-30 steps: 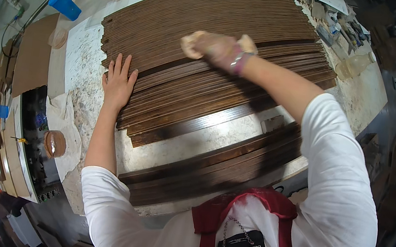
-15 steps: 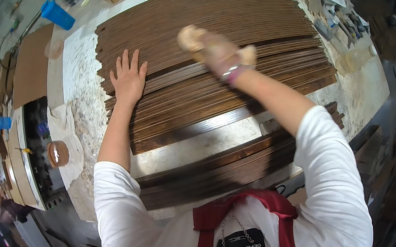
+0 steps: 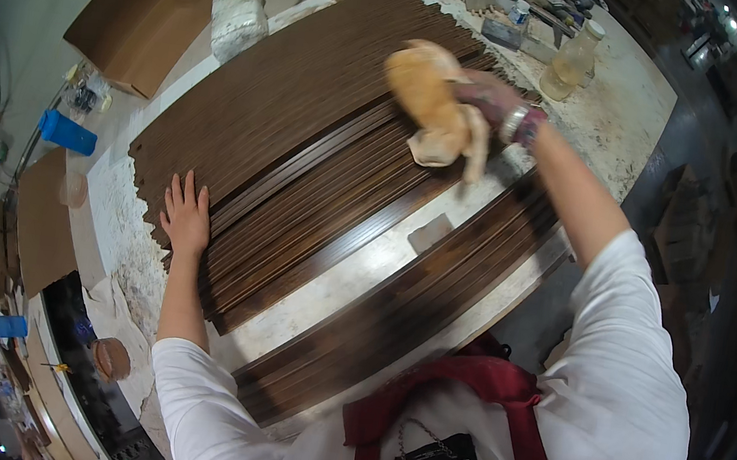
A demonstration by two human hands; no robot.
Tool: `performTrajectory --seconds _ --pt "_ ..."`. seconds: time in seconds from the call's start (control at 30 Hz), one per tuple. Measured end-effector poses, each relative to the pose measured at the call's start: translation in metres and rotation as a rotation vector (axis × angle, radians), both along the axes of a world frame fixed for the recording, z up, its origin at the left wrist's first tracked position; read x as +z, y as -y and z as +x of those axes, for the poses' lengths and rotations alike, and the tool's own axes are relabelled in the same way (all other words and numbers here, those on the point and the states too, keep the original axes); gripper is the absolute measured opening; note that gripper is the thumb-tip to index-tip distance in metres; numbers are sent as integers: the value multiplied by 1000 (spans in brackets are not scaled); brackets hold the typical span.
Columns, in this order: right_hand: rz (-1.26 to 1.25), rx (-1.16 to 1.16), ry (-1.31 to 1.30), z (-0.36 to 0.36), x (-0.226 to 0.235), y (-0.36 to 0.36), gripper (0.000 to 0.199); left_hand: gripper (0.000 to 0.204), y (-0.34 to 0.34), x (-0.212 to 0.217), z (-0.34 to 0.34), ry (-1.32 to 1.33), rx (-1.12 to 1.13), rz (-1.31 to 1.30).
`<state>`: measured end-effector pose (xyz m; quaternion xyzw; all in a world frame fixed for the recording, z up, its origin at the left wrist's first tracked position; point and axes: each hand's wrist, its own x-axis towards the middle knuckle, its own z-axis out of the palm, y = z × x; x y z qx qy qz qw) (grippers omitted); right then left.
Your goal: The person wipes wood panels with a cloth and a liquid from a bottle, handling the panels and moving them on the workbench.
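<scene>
Dark brown wood strips (image 3: 295,81) lie packed side by side across the table, some of them glossy. On their left end my bare left hand (image 3: 188,217) rests flat, its fingers a little apart. My right hand (image 3: 490,97), in a stained purplish glove, is closed on a tan rag (image 3: 433,94). The rag is over the right part of the strips, and a loose flap of it hangs toward me. The rag partly hides the fingers of that hand. A second, narrower group of brown strips (image 3: 375,324) lies nearer my body, across a pale strip of tabletop.
A jar of yellowish liquid (image 3: 572,63) stands at the far right beside tools and a grey block (image 3: 502,34). An open cardboard box (image 3: 140,23), a white wrapped bundle (image 3: 238,22) and a blue cup (image 3: 68,132) are at the far left. A round brown container (image 3: 109,359) sits at the near left.
My right hand has carried the rag rightward along the strips, toward their right ends. My left hand stays flat on the left end. The whole view has turned and shifted.
</scene>
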<state>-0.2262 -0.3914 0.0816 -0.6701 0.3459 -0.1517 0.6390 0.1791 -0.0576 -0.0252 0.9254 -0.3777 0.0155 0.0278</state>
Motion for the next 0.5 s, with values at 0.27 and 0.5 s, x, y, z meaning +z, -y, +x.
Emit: performTrajectory --seconds 0.27,0.5 --pt "342 -535 692 -209 -44 103 47 52 89 65 -83 212 -440 -200" --pt "651 -542 865 -275 -68 111 49 50 341 78 -319 -466 -843 -431"
